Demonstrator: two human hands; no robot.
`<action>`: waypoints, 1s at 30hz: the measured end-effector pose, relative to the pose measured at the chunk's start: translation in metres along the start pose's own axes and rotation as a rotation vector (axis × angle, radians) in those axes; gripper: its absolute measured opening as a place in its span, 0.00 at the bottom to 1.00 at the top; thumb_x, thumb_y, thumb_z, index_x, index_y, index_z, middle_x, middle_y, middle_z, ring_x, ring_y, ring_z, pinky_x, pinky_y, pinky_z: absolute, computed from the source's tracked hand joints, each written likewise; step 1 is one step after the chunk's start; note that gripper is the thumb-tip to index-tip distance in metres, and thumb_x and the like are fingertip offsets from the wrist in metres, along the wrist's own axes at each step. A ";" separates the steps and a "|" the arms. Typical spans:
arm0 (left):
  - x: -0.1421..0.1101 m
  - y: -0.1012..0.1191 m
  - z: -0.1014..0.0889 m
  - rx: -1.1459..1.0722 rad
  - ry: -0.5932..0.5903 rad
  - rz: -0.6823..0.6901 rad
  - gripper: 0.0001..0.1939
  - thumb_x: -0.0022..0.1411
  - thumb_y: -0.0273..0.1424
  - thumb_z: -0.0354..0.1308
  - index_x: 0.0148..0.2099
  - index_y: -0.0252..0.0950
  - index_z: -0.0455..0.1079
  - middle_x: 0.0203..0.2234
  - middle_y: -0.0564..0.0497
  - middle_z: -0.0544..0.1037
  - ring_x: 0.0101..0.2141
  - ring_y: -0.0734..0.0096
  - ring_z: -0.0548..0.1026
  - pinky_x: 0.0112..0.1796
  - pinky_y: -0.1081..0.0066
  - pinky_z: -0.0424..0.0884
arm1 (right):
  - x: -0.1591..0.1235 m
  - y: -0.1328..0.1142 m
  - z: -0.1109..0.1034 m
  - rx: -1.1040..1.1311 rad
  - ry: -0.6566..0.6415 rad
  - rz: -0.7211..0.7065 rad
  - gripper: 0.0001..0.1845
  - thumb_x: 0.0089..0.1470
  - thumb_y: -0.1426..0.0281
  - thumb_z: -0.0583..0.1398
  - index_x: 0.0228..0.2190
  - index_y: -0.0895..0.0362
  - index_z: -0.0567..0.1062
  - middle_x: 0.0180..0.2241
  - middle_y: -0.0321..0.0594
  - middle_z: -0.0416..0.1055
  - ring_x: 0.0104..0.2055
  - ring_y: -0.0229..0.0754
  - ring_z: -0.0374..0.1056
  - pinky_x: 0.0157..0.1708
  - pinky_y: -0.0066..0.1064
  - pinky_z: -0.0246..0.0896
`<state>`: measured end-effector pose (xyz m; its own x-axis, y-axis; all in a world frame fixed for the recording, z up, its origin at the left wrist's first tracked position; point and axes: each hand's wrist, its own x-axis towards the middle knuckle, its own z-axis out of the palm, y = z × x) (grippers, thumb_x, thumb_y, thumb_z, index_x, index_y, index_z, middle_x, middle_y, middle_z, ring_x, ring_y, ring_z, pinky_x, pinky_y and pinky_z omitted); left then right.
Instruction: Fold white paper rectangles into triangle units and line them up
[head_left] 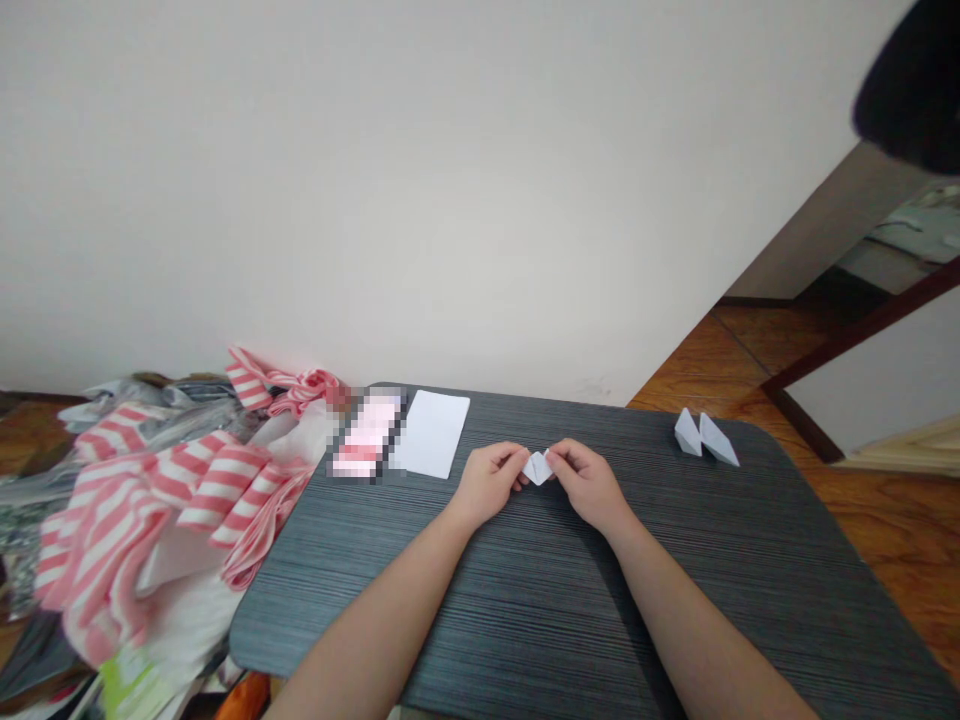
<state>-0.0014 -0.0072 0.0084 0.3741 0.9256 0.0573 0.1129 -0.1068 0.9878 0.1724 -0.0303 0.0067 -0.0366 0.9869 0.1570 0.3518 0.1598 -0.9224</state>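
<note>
Between my two hands is a small piece of folded white paper (538, 468), its creased lower part coming to a point. My left hand (489, 482) pinches its left corner between thumb and fingers. On the other side, my right hand (589, 482) grips the right corner in the same way. Fingertips cover both ends of the paper. Off to the right on the dark table (525, 610) stand two pointed white folded-paper shapes, a smaller one (688, 434) and a longer one (718, 440), close beside each other.
A stack of white paper (433, 433) lies at the table's back left, beside a pixelated phone-like object (369, 434). Red-and-white striped cloth (217, 485) and other items are heaped left of the table. A pale wall (450, 200) rises behind; wooden floor (885, 510) shows at right.
</note>
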 end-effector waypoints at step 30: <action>0.006 -0.001 0.001 -0.541 -0.001 -0.073 0.15 0.58 0.38 0.54 0.42 0.34 0.57 0.30 0.48 0.76 0.33 0.67 0.77 0.37 0.63 0.73 | -0.001 0.003 0.004 0.220 0.220 0.021 0.10 0.57 0.61 0.53 0.33 0.55 0.63 0.28 0.42 0.75 0.22 0.38 0.67 0.24 0.31 0.63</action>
<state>0.0012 -0.0021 0.0080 0.3840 0.9232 -0.0138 -0.3508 0.1597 0.9227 0.1699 -0.0301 0.0021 0.1806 0.9656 0.1872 0.1380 0.1635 -0.9768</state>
